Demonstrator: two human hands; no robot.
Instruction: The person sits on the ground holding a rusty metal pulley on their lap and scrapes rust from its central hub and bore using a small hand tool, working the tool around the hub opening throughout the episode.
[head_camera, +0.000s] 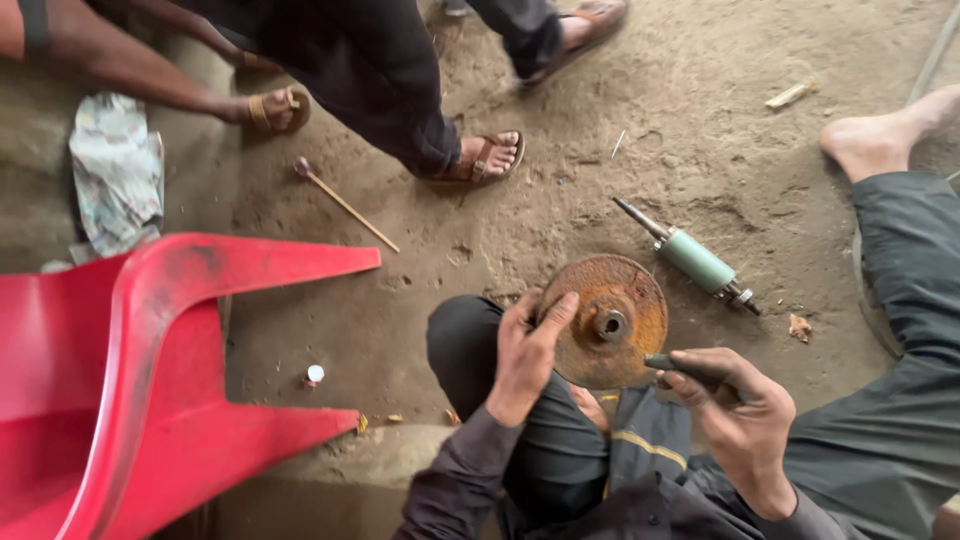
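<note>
The red plastic chair (150, 380) lies tipped at your left on the dirt floor (600, 150), so keep your elbow off it. Your left hand (525, 355) has its fingers closed on the rim of the rusty disc (610, 320), held over your knee; steady it there. Your right hand (740, 410) is closed around a dark tool (675, 367) touching the disc's lower edge; work it squarely. The green spindle (695, 262) lies just beyond.
</note>
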